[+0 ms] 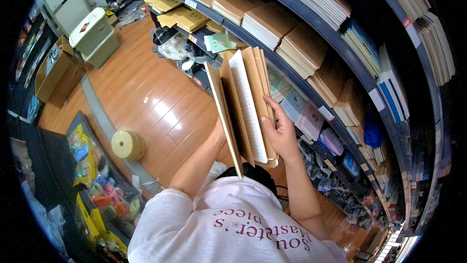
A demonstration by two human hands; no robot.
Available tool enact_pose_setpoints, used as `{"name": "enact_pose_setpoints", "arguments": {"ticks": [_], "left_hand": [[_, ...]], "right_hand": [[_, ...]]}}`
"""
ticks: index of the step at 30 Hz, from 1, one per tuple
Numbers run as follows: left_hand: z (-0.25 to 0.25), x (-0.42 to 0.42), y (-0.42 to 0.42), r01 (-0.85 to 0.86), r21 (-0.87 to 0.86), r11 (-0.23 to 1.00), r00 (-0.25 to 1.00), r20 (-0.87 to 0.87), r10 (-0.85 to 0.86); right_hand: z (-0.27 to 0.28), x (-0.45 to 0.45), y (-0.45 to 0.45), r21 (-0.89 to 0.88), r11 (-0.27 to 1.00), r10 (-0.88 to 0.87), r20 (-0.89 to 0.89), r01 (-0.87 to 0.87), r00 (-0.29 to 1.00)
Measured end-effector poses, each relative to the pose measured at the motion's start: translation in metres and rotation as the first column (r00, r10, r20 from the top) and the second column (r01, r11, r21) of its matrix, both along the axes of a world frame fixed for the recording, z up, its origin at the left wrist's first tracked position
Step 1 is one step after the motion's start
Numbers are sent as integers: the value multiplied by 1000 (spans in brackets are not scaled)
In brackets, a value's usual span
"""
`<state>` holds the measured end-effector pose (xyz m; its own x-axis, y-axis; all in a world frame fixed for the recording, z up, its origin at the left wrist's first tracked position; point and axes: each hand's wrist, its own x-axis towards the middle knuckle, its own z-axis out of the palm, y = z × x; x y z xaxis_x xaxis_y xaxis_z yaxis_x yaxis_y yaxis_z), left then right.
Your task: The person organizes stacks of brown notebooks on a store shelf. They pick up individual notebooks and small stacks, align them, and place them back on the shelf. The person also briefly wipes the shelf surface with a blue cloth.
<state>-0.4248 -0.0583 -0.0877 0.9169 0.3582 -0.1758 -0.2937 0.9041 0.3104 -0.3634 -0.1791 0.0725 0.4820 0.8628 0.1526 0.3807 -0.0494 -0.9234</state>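
A bundle of brown-covered notebooks (251,69) is held upright in front of my chest, edges facing up. The covers fan apart, and a white lined page (248,113) shows between them. My right hand (280,128) grips the right side of the bundle, with the thumb and a finger along the brown covers. My left hand (219,131) supports the left side; its fingers are hidden behind the leftmost notebook (223,113).
Curved-looking dark shelves (226,22) to the right bear stacks of brown notebooks (270,24). Plastic bags (175,49) lie under the shelf end. On the wooden floor are a pale round roll (126,145), a cardboard box (58,77) and lidded bins (95,36). Colourful packaged goods (109,197) stand at left.
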Motion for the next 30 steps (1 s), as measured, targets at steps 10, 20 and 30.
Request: {"name": "enact_pose_setpoints", "arguments": {"ticks": [10, 20, 30], "left_hand": [[5, -30, -2, -8, 87, 996, 989, -149, 21], [14, -42, 16, 94, 219, 971, 896, -443, 13], [16, -129, -20, -83, -80, 993, 923, -383, 46]], "right_hand": [[-2, -2, -1, -48, 997, -57, -40, 55, 998], [-53, 25, -3, -8, 997, -68, -390, 71, 918], [-124, -4, -15, 25, 999, 36, -704, -27, 709]]}}
